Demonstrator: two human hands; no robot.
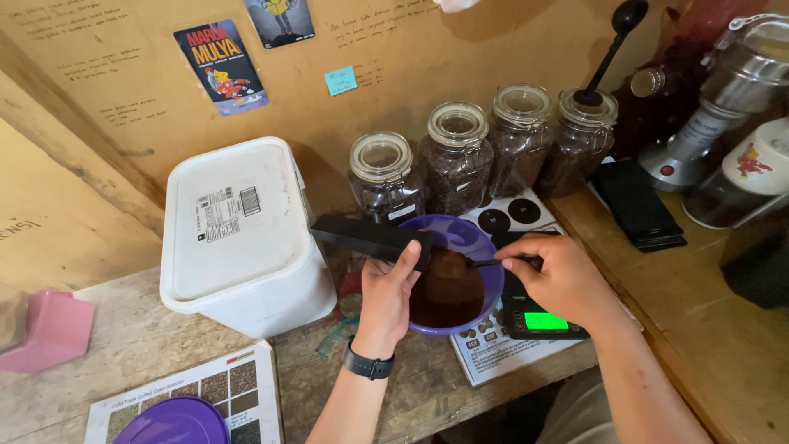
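From the head camera, looking down at a worn wooden bench, the left hand [386,292], a dark watch on its wrist, is closed around a flat black rectangular box-like tool [370,238], fingers wrapped over its near end so that the bar juts out to the left above the rim of a round purple plastic bowl [485,247]. The right hand [563,279] pinches the thin dark handle of a small spoon [485,263] between thumb and fingertips, the spoon's head reaching into the bowl. The bowl sits on a small black digital scale with a lit green display [545,321], which stands on a printed sheet of round dark sample patches [493,353]. Inside the bowl lies a mound of brown ground powder [444,288], covering much of the bottom, so a fair amount seems already in; whether more is being added or taken out cannot be told. Just behind the bowl stand four clip-top glass jars of dark beans [456,156], all shut. To the left, close beside the left hand, is a white lidded plastic tub [238,230]; a pink scoop [53,329] lies well apart at the far left, and a purple lid [173,421] rests on a colour chart at the near edge.
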